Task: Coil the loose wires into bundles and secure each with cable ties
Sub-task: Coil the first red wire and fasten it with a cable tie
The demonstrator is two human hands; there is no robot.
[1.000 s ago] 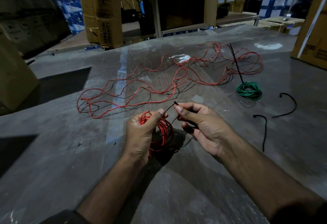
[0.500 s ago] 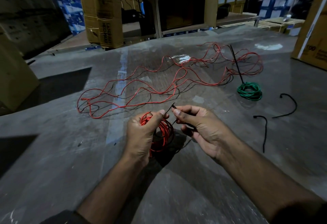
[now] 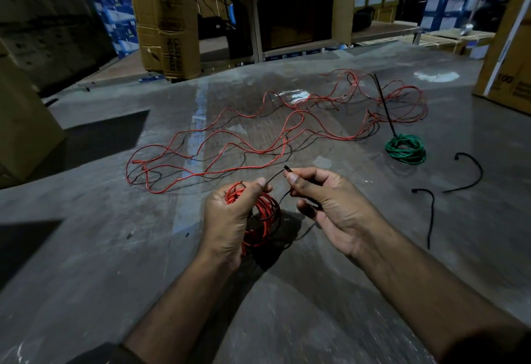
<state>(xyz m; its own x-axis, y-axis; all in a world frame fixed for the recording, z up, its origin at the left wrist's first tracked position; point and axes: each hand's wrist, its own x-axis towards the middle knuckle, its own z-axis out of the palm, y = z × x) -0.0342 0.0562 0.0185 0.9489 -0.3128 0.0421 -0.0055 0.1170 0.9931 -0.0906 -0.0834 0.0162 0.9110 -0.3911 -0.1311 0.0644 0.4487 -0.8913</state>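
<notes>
Nearest the camera, the left hand (image 3: pixel 230 220) grips a red wire coil (image 3: pixel 260 220), its fingers curled round the near side of the loops and the thumb pressed over the top, so the bundle hangs just above the grey bench (image 3: pixel 115 248). Just to its right, the right hand (image 3: pixel 330 211) pinches a black cable tie (image 3: pixel 283 175) between thumb and forefinger near its square head, the other fingers loosely curled beneath. The tie's strap runs from that pinch back toward the left thumb and seems to loop round the coil, though the part behind the hand is hidden.

The step in hand looks like fastening this coil: the tie is around or partly around the bundle and its two ends are close together between the hands. The next move probably calls for feeding the tail through the head and pulling it snug while the left hand keeps the loops from springing apart. Whether the tail is already threaded cannot be told.

To the right lie two spare black cable ties, one nearer (image 3: pixel 429 211) and one farther (image 3: pixel 471 173), both curved and apart from each other. Beyond them sits a green wire coil (image 3: pixel 405 149), already bundled, with a long black tie tail (image 3: pixel 385 104) sticking up from it. Farther off, a loose red and black wire tangle (image 3: pixel 258 133) sprawls across the bench, not yet coiled, with cardboard boxes (image 3: pixel 169 18) stacked behind.
</notes>
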